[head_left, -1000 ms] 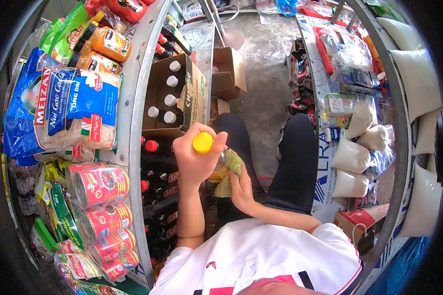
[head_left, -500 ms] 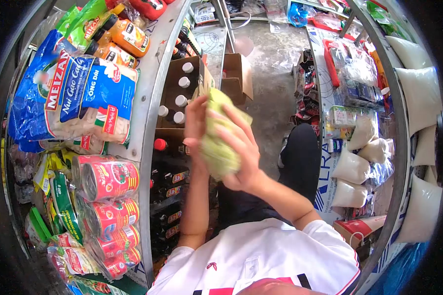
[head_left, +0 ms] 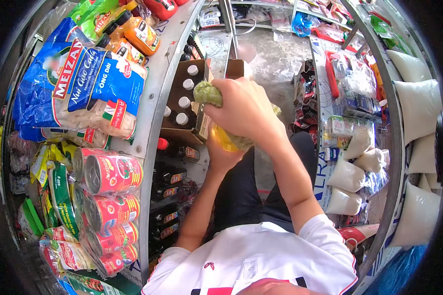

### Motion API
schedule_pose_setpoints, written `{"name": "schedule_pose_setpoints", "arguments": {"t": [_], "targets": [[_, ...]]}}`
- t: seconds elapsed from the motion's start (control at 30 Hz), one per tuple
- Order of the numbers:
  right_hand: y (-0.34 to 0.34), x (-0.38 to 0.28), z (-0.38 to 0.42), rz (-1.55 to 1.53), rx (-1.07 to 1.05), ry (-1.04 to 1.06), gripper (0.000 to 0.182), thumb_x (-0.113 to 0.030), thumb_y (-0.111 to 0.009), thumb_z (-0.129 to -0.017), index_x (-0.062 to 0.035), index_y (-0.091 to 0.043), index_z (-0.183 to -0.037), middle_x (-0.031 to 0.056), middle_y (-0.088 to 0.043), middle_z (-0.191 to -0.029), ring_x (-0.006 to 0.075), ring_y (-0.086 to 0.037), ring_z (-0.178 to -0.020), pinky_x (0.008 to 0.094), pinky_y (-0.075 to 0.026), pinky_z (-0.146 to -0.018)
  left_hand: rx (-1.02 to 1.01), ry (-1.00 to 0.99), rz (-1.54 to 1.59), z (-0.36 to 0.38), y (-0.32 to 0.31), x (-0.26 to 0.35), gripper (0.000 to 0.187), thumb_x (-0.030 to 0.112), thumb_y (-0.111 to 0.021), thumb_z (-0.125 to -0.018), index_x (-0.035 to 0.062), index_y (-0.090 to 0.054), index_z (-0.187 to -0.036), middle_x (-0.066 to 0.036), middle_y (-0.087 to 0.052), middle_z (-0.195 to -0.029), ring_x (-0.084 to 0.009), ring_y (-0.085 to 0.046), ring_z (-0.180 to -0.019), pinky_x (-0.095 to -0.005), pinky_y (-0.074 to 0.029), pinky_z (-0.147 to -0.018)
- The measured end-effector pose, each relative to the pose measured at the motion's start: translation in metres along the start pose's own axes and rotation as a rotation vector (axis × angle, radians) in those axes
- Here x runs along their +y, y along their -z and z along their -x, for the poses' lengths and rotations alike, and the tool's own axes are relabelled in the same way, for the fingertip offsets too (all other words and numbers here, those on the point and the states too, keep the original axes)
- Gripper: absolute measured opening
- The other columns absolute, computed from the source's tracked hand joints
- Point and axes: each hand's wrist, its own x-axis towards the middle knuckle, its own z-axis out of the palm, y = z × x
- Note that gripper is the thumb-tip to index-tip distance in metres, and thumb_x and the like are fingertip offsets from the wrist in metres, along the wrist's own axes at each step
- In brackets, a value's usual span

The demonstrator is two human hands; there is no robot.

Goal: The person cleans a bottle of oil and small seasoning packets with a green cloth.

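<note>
A fuzzy green cloth [head_left: 208, 93] is gripped in my right hand [head_left: 253, 108], its fingers wrapped round it in front of my chest. Just below, my left hand [head_left: 222, 156] is closed round a yellow item [head_left: 225, 139]. Cloth and right hand cover most of that item, so its kind does not show. The cloth lies against it, and one end sticks out past my right wrist. Close to the left of both hands stands a cardboard box [head_left: 202, 123] of bottles with white caps [head_left: 183, 102].
The left shelf [head_left: 155, 108] holds blue pasta bags [head_left: 98, 83], orange sauce jars [head_left: 142, 37] and wrapped red cans [head_left: 110, 174]. Dark bottles [head_left: 167, 191] stand below it. White filled bags [head_left: 347, 172] and packaged goods line the right shelf. Grey floor [head_left: 275, 54] lies ahead.
The cloth was between both hands; now my right hand grips it across the yellow item, which my left hand holds. The left hand has moved lower and to the right.
</note>
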Motion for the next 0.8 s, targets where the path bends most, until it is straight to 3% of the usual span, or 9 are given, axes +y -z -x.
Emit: {"name": "schedule_pose_setpoints", "arguments": {"t": [0.17,0.23,0.37,0.4,0.5,0.67,0.7,0.77,0.8], "targets": [[-0.039,-0.018,0.003,0.56,0.109,0.044,0.019,-0.021,-0.073,-0.079,-0.0071,-0.069,-0.091,0.0118,-0.072,-0.086,0.0323,-0.071,-0.082,0.0433,-0.054,-0.069,0.033,0.052,0.001,-0.002,0.004,-0.007,0.084,0.032,-0.093,-0.071,0.0009,-0.051,-0.137,-0.015,-0.067,-0.124,-0.0287,-0.066,-0.114,-0.0417,-0.051,-0.096],[-0.044,-0.023,0.003,0.73,0.092,0.144,0.013,-0.019,-0.069,-0.083,-0.0112,-0.068,-0.093,0.0044,-0.071,-0.09,0.0222,-0.067,-0.084,0.0362,-0.049,-0.07,-0.053,0.146,0.019,-0.003,0.01,-0.007,0.075,0.03,-0.091,-0.073,0.0007,-0.056,-0.132,-0.016,-0.069,-0.122,-0.0278,-0.067,-0.115,-0.0415,-0.052,-0.095],[-0.042,-0.03,0.0,1.065,-0.229,0.282,0.012,-0.02,-0.067,-0.086,-0.0125,-0.073,-0.093,0.001,-0.07,-0.086,0.0186,-0.064,-0.082,0.0351,-0.045,-0.074,0.007,0.069,-0.116,0.012,-0.008,-0.029,0.071,0.03,-0.091,-0.073,0.0013,-0.058,-0.13,-0.016,-0.07,-0.12,-0.0282,-0.068,-0.113,-0.0413,-0.052,-0.094],[-0.033,-0.033,-0.008,0.974,-0.407,0.229,0.022,-0.026,-0.069,-0.087,-0.0164,-0.08,-0.103,0.0024,-0.077,-0.101,0.0223,-0.072,-0.097,0.0378,-0.051,-0.078,0.026,0.043,-0.157,0.016,-0.015,-0.035,0.07,0.03,-0.091,-0.073,0.0014,-0.059,-0.129,-0.017,-0.07,-0.119,-0.0284,-0.068,-0.113,-0.0413,-0.053,-0.094],[-0.02,-0.001,-0.023,0.673,-0.461,0.252,0.007,-0.015,-0.073,-0.079,-0.0135,-0.078,-0.084,0.0076,-0.075,-0.085,0.0259,-0.074,-0.082,0.0356,-0.055,-0.068,0.05,-0.071,-0.057,-0.01,-0.018,-0.004,0.071,0.032,-0.093,-0.072,0.0024,-0.059,-0.127,-0.015,-0.071,-0.117,-0.0288,-0.07,-0.108,-0.0407,-0.054,-0.091],[0.017,0.045,-0.038,0.407,-0.486,0.224,0.032,-0.017,-0.077,-0.07,0.0017,-0.074,-0.096,0.0204,-0.074,-0.09,0.0408,-0.072,-0.089,0.0481,-0.059,-0.079,-0.084,-0.001,-0.07,-0.019,-0.025,-0.015,0.074,0.033,-0.096,-0.068,0.0032,-0.059,-0.125,-0.013,-0.071,-0.109,-0.0281,-0.072,-0.102,-0.0408,-0.056,-0.087],[0.018,0.055,-0.037,0.406,-0.489,0.23,0.032,-0.017,-0.077,-0.07,0.0017,-0.074,-0.096,0.0204,-0.074,-0.09,0.0408,-0.072,-0.089,0.0481,-0.059,-0.079,-0.099,-0.014,-0.114,-0.019,-0.025,-0.018,0.075,0.033,-0.096,-0.067,0.0033,-0.059,-0.125,-0.013,-0.071,-0.109,-0.0282,-0.072,-0.101,-0.0406,-0.056,-0.086],[0.019,0.072,-0.037,-0.086,-0.407,0.426,0.039,-0.018,-0.076,-0.072,0.0009,-0.074,-0.106,0.021,-0.074,-0.095,0.0437,-0.07,-0.091,0.0463,-0.058,-0.081,-0.134,-0.009,-0.133,-0.018,-0.021,-0.014,0.072,0.028,-0.096,-0.068,0.0004,-0.058,-0.122,-0.012,-0.07,-0.107,-0.0205,-0.069,-0.102,-0.0376,-0.056,-0.089],[0.024,0.071,-0.038,-0.255,-0.472,0.409,0.04,-0.019,-0.076,-0.075,0.0018,-0.072,-0.109,0.0184,-0.075,-0.092,0.0337,-0.073,-0.085,0.0387,-0.057,-0.079,-0.128,-0.016,-0.07,-0.016,-0.02,-0.015,0.074,0.03,-0.096,-0.068,-0.0003,-0.058,-0.123,-0.013,-0.07,-0.107,-0.0236,-0.071,-0.101,-0.0378,-0.056,-0.088]]}}
